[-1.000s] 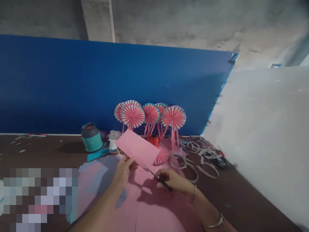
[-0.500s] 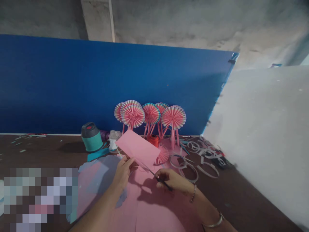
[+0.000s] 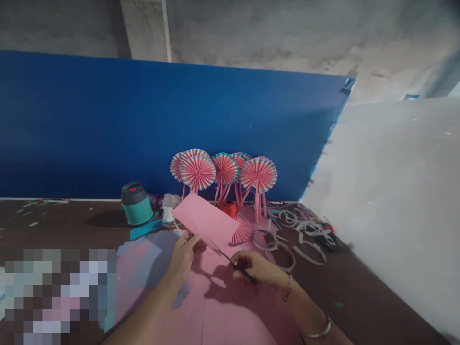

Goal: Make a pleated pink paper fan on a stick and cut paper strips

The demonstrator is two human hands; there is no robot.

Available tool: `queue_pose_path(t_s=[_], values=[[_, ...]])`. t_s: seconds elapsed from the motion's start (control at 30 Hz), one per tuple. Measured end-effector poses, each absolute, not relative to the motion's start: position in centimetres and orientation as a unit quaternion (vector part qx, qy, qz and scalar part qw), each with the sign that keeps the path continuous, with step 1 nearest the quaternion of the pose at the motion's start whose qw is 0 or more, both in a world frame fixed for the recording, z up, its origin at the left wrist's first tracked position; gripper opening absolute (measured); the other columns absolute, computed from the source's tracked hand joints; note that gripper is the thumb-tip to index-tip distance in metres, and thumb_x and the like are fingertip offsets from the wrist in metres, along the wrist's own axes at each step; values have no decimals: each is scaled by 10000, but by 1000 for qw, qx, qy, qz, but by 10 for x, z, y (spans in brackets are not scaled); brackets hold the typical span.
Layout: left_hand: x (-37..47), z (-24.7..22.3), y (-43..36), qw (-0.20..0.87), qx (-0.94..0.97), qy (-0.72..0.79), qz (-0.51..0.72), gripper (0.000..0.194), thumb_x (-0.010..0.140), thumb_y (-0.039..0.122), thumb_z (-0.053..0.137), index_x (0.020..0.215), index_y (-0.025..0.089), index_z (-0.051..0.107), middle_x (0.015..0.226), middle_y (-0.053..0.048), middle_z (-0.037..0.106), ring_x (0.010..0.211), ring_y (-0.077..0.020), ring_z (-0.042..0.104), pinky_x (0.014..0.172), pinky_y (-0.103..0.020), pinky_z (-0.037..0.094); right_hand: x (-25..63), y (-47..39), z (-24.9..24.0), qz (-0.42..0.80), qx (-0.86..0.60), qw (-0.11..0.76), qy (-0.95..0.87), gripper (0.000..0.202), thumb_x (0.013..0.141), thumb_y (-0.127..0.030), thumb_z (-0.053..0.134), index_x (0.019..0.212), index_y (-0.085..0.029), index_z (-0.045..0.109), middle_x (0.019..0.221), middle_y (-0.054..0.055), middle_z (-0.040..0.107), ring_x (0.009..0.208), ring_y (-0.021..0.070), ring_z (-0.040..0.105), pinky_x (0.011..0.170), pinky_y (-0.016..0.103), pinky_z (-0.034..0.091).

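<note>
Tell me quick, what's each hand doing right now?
Left hand: closed, holding the pink paper.
Right hand: closed, holding the scissors.

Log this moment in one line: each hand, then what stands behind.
left hand: holds pink paper sheet | right hand: holds scissors, blades at sheet's near edge | behind: pleated paper fans before blue panel

Observed at frame centre: left hand (image 3: 185, 254) pinching pink sheet (image 3: 204, 218), right hand (image 3: 253, 266) holding scissors (image 3: 223, 254) at its lower edge. Noted pleated fans (image 3: 198, 173) mid-frame, teal container (image 3: 137, 211) left of centre, curled pale strips (image 3: 311, 230) centre right.
</note>
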State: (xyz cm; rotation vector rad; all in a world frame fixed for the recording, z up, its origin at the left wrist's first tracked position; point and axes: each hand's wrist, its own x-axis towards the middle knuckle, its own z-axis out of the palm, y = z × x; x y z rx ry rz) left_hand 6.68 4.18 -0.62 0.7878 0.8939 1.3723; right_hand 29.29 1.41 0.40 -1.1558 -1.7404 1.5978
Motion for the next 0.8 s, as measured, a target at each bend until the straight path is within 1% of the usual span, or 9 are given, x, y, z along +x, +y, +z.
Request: queue_pose_path(t_s=[0.17, 0.33, 0.5, 0.8], values=[[66, -7, 42, 614, 351, 393, 587, 318, 651, 357, 753, 892, 187, 634, 749, -8, 701, 636, -133, 637, 620, -230, 495, 292, 13, 7, 595, -432, 240, -633, 483, 531, -493, 819, 798, -157, 597, 609, -57, 514, 531, 75, 429, 494, 205, 334], [66, -8, 43, 613, 353, 395, 586, 312, 663, 346, 746, 900, 179, 631, 763, -23, 706, 652, -140, 644, 608, -227, 492, 293, 13, 5, 588, -431, 248, -638, 469, 537, -482, 818, 801, -159, 605, 608, -55, 518, 541, 80, 442, 493, 205, 343], [67, -6, 42, 612, 352, 400, 585, 324, 644, 359, 759, 883, 181, 631, 748, -15, 708, 635, -134, 646, 602, -224, 488, 294, 14, 2, 585, -429, 252, -641, 428, 559, -448, 812, 803, -157, 614, 587, -58, 517, 519, 79, 447, 471, 198, 342], [66, -7, 42, 612, 348, 395, 589, 338, 627, 360, 770, 877, 174, 639, 736, -12, 712, 630, -125, 648, 604, -222, 494, 293, 14, 1, 573, -441, 258, -641, 402, 541, -414, 818, 788, -157, 630, 560, -67, 508, 490, 68, 425, 453, 192, 334]])
